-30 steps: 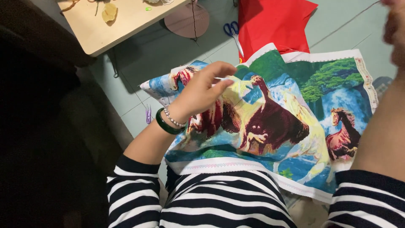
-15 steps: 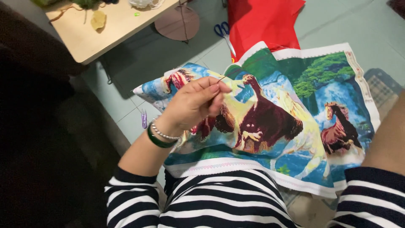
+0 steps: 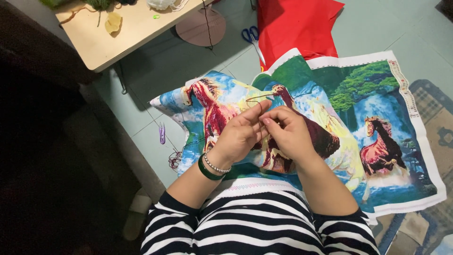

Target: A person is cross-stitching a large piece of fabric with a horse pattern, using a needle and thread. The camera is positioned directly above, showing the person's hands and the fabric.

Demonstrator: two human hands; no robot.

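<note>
A large cross-stitch canvas (image 3: pixel 368 108) showing horses, trees and a waterfall lies spread over the person's lap and out onto the tiled floor (image 3: pixel 141 99); every other place here is told from it. Both hands meet above the canvas, a little left of its middle, over a dark red horse. The left hand (image 3: pixel 238 137) has its fingers curled, with thumb and forefinger pinched together on a thin dark thread (image 3: pixel 254 97), which loops up from the fingertips and arcs over the blue and yellow part of the canvas. The right hand (image 3: pixel 288 132) sits just beside the left, touching it, its fingers bent inward and closed at the same pinch point; whether it grips the thread itself or a needle cannot be told. A green bangle and a bead bracelet (image 3: pixel 213 168) circle the left wrist, and both arms wear black-and-white striped sleeves (image 3: pixel 264 226).

Beyond the far edge of the canvas lies a red cloth (image 3: pixel 292 23), partly tucked under it, with blue-handled scissors (image 3: pixel 252 40) at the cloth's left border. Farther left of those stands a low wooden table (image 3: pixel 127 33). Left of the canvas's near corner, a small purple thread snip (image 3: pixel 162 133) lies on the floor beside loose dark thread ends.
</note>
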